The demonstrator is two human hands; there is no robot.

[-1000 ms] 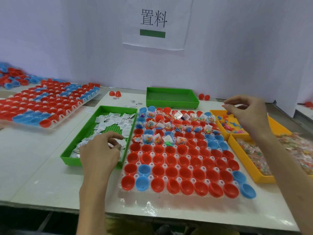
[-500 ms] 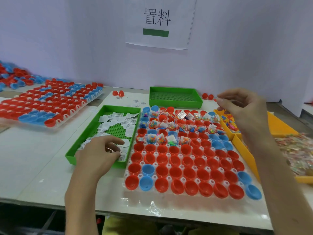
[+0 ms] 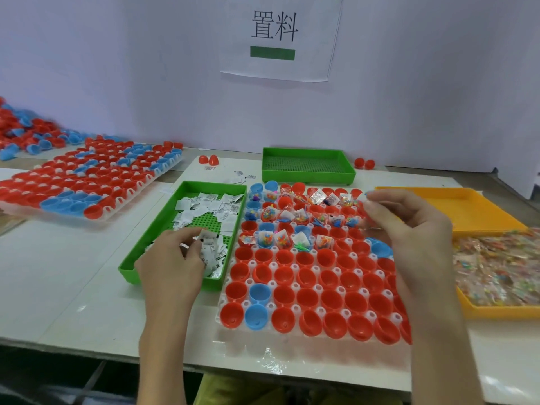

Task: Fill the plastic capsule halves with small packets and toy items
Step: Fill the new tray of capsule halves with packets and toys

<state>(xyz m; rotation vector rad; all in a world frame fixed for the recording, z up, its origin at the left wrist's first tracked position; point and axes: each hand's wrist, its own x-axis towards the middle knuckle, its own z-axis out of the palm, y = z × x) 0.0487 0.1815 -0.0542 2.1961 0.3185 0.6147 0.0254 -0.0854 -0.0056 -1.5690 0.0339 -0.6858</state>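
Observation:
A clear holder tray [image 3: 264,350] in front of me carries rows of red capsule halves [image 3: 307,275] and a few blue ones [image 3: 256,315]. The far rows hold small packets and toy bits; the near rows are bare cups. My left hand [image 3: 172,260] is over the near end of a green tray [image 3: 137,261] of white packets [image 3: 204,207] and pinches some white packets [image 3: 209,238]. My right hand [image 3: 409,220] hovers over the holder's right side, fingers curled, pinching something small and unclear at its fingertips.
Two orange trays sit on the right: the far orange tray [image 3: 467,211] and the near orange tray [image 3: 496,312], which holds clear candy packets. Another green tray [image 3: 306,165] stands at the back. A second holder of capsule halves [image 3: 87,182] lies to the left, with loose halves beyond it.
My right hand has moved left from over the far orange tray to above the holder's right rows. My left hand stays at the green tray, now with packets between its fingers.

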